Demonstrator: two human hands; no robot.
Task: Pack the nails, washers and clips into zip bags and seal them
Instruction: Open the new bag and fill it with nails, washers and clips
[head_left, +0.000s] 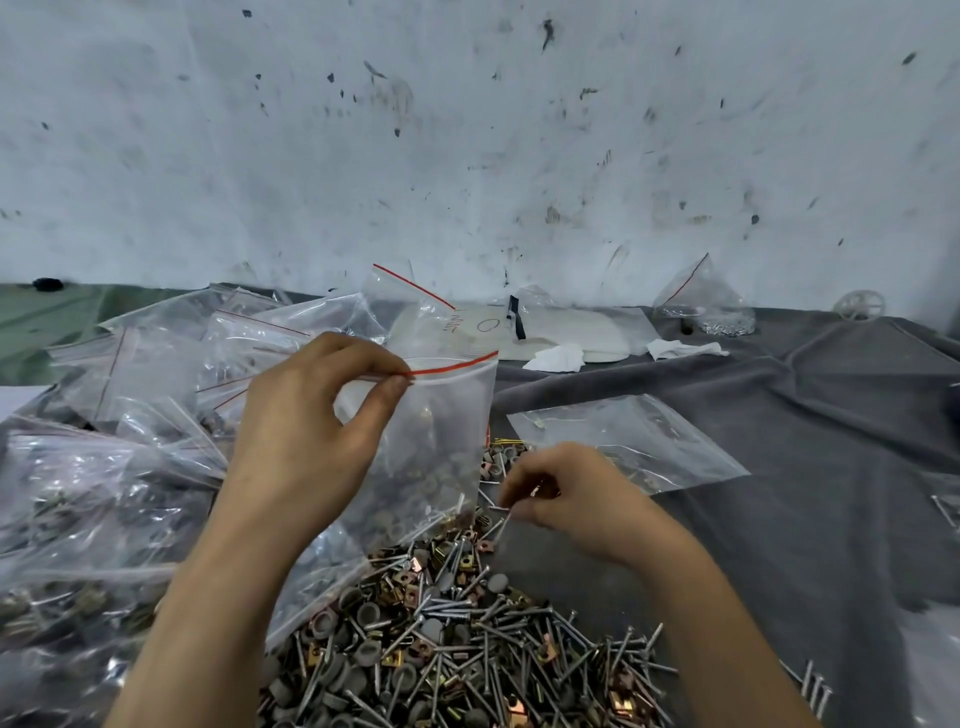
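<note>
We see the left hand (306, 415) raised over the table. Its thumb and forefinger pinch the top edge of a clear zip bag (441, 431) right at the red strip, and the other fingers curl loosely behind. The zip bag hangs upright from that pinch, its lower end just above the loose pile (467, 639) of nails, grey washers and brassy clips on the grey cloth (805, 467). We cannot tell whether the pieces seen through its lower part lie inside or behind it.

The right hand (566, 493) sits low beside the bag's lower right corner, fingers curled, pinching at least 1 thin silver nail (503, 522) just over the pile.

Behind the bag lies a white packet (550, 325) with hand-drawn dark marks: a ring like "O" and a scrawl beside it that we cannot read. Filled bags (78, 519) are heaped at the left, and 1 flat bag (623, 441) lies on the cloth to the right.
</note>
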